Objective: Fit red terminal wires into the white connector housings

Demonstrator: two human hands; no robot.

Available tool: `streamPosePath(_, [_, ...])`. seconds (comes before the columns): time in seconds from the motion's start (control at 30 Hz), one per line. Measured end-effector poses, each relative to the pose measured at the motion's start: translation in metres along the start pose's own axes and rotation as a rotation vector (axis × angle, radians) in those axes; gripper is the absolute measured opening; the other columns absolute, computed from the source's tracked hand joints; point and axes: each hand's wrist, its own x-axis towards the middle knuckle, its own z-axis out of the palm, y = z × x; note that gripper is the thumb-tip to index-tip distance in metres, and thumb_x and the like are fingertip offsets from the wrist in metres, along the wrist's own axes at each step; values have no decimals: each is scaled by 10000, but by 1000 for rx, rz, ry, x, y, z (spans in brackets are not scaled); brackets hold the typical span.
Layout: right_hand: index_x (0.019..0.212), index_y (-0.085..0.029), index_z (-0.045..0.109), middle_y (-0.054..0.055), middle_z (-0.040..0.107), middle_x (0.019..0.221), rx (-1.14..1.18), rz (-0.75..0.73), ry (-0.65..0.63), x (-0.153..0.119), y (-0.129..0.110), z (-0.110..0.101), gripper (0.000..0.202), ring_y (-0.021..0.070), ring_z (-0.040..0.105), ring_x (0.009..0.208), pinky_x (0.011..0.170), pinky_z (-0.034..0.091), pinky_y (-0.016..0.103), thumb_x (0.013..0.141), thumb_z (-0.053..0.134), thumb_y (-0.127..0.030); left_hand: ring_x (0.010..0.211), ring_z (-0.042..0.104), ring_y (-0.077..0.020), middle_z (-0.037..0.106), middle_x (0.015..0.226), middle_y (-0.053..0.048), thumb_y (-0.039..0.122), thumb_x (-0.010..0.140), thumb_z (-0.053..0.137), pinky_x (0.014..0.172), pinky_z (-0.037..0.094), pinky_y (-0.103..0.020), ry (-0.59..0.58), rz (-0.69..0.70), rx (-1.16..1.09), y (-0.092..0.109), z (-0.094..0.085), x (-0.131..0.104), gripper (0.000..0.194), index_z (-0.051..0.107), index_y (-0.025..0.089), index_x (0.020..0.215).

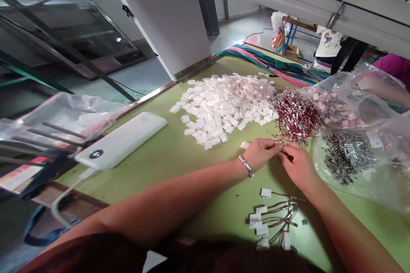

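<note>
Wire (273, 135) this thin, held just right of centre in the frame, could easily slip or bend if the pinch wandered off its line. The heap of red leads (296, 113) sits just beyond your left hand (260, 153) and right hand (297, 165); a knuckle brushing it might snag loose ends and drag out a tangle. One loose white block (245, 145) lies just beside your left wrist, where a small twist could knock it away. Toward the bottom of the frame, right of centre, the finished-looking leads with white blocks (262, 229) lie on the table (179, 149), and a low sweep of your right arm could scatter them. As for your grip, your left thumb and forefinger look closed on the thin wire. Your right fingers bend in against them, but the contact is hidden: whether they pinch too cannot be told.
</note>
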Motion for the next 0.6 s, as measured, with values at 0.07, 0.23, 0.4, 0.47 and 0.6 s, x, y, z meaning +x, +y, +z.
streamPosePath(0.07, [771, -223, 701, 27, 641, 754, -88, -14, -40, 2, 7, -23, 231, 156, 578, 693, 649, 442, 273, 850, 488, -265, 466, 315, -58, 470, 516, 37, 502, 750, 592, 449, 248, -195, 51, -21, 41, 3, -2, 0, 393, 620, 132, 623])
streamPosePath(0.23, [829, -238, 722, 46, 677, 824, -672, 156, 59, 9, 66, -85, 212, 184, 574, 691, 612, 393, 297, 829, 512, -268, 419, 271, -45, 538, 556, 20, 508, 744, 605, 410, 202, -192, 112, -134, 64, 7, -12, 6, 390, 612, 136, 626])
streamPosePath(0.4, [769, -179, 698, 100, 640, 823, -956, 103, -66, -1, 111, -86, 171, 226, 558, 799, 654, 382, 320, 806, 532, -202, 421, 262, -43, 512, 536, 28, 550, 697, 633, 411, 181, -188, 100, -114, -17, 0, -16, 11, 422, 634, 129, 666])
streamPosePath(0.47, [737, -157, 672, 136, 632, 835, -987, 77, -35, -6, 114, -80, 207, 253, 549, 834, 659, 383, 338, 827, 487, -179, 426, 264, -37, 560, 588, 9, 553, 692, 636, 411, 188, -189, 75, -90, -56, -3, -15, 12, 434, 615, 124, 631])
streamPosePath(0.6, [811, -159, 648, 144, 639, 821, -918, 126, 139, -8, 105, -75, 233, 253, 557, 731, 598, 370, 344, 853, 434, -241, 456, 318, -44, 584, 606, 3, 544, 689, 654, 432, 231, -185, 23, -44, -85, -7, -14, 12, 420, 646, 124, 670])
